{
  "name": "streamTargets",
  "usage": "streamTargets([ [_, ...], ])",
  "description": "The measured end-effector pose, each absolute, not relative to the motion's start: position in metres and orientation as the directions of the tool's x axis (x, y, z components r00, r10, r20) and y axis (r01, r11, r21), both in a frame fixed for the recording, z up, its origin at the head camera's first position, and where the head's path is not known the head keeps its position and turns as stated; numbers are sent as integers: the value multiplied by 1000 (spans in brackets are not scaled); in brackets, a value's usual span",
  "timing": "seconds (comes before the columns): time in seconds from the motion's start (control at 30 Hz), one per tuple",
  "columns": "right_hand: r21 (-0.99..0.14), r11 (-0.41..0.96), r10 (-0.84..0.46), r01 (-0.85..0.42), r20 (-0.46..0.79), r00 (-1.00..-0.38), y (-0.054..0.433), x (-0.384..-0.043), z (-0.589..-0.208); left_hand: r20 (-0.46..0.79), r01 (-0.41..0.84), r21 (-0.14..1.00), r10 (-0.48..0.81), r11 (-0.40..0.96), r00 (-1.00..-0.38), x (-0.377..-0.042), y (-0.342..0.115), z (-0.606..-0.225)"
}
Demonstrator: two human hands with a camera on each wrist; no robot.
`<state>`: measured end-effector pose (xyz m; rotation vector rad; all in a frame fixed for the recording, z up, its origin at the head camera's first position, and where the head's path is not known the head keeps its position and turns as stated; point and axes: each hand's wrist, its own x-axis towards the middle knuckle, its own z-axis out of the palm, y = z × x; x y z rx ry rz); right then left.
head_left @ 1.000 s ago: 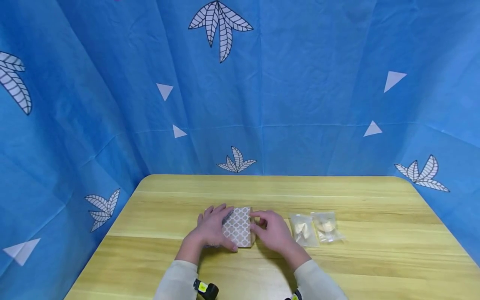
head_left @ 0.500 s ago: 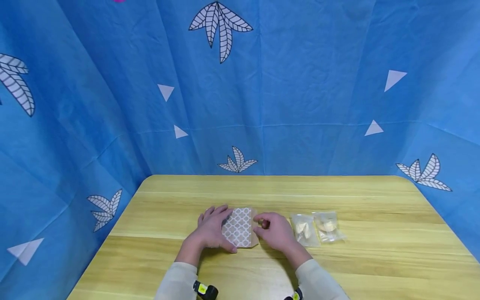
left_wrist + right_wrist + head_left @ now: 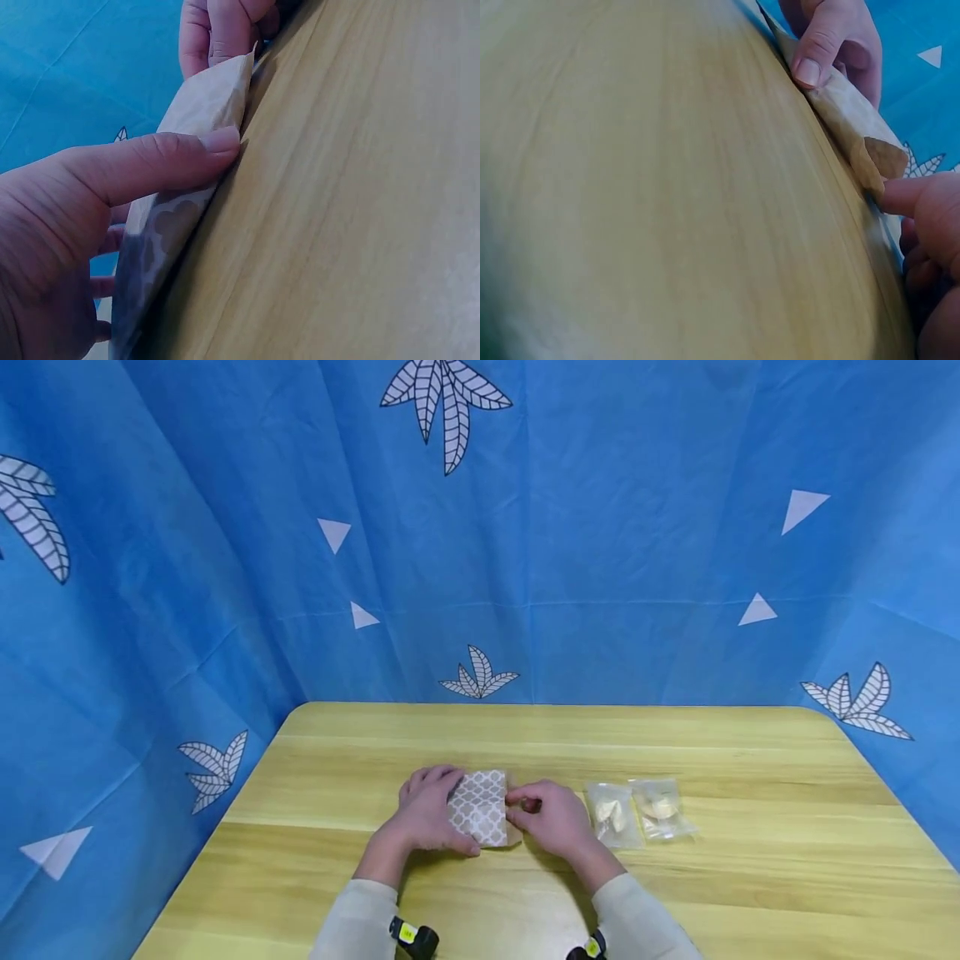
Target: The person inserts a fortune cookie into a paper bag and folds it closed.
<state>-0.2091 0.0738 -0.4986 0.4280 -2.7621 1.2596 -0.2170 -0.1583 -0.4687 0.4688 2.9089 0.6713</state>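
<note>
A small flat paper bag (image 3: 480,810) with a white-and-tan lattice print lies on the table, its plain brown end towards the right. My left hand (image 3: 427,814) holds it across its width; in the left wrist view the thumb (image 3: 187,154) presses along the near edge. On the other side, my right hand (image 3: 555,818) pinches the brown end between thumb and index finger. The right wrist view shows the brown paper (image 3: 866,169) bulging and curling open beside the right thumb. Whatever the bag contains is hidden.
Two small clear packets (image 3: 613,814) with pale pieces inside lie just right of my right hand, side by side. The wooden table (image 3: 750,860) ends at a blue curtain (image 3: 637,568) printed with leaves.
Half a second ago the right fingertips stood slightly apart at the bag's brown end; now they have come leftward to the printed edge. The left hand stays on the bag. The head view shifted slightly.
</note>
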Motion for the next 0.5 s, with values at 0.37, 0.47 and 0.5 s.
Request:
streamTargets([
  [0.37,-730,616,-216,-296,205,-955,73,-210,-501,-89,254,415,317,873,-944,-223,-157,-463],
  [0.47,-760,590,-194,-274,196,-961,75,-210,-502,-74,256,449,321,856,-944,-222,-155,-463],
  [0.5,-770,580,-186,-264,190,-964,76,-209,-502,-69,257,461,322,849,-944,-222,-155,-463],
])
